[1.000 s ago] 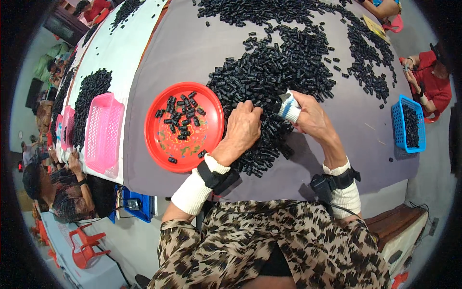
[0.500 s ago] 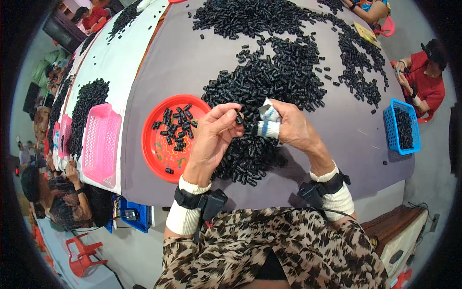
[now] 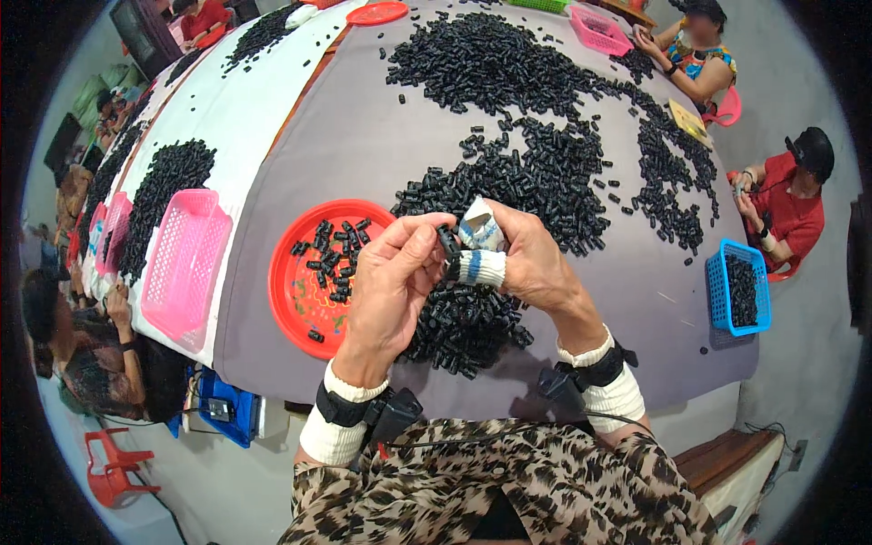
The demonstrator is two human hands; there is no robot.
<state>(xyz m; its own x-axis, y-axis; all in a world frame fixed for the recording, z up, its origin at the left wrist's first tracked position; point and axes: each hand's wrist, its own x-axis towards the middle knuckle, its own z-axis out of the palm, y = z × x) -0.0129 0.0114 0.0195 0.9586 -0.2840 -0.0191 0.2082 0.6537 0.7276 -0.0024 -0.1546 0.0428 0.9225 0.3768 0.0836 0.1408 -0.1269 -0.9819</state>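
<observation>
Centrally, both hands raised above the grey table (image 3: 354, 145); left hand (image 3: 395, 282) pinches a small black piece (image 3: 448, 243) at fingertips; right hand (image 3: 531, 263), fingers curled shut, index wrapped in striped white tape (image 3: 480, 267), meets it; a heap of black pieces (image 3: 463, 322) lies directly beneath; red tray (image 3: 292, 282) just left, near the table's lower edge; pink basket (image 3: 182, 263) far left on the white table; blue basket (image 3: 738, 291) at right edge; bare grey cloth upper left.
</observation>
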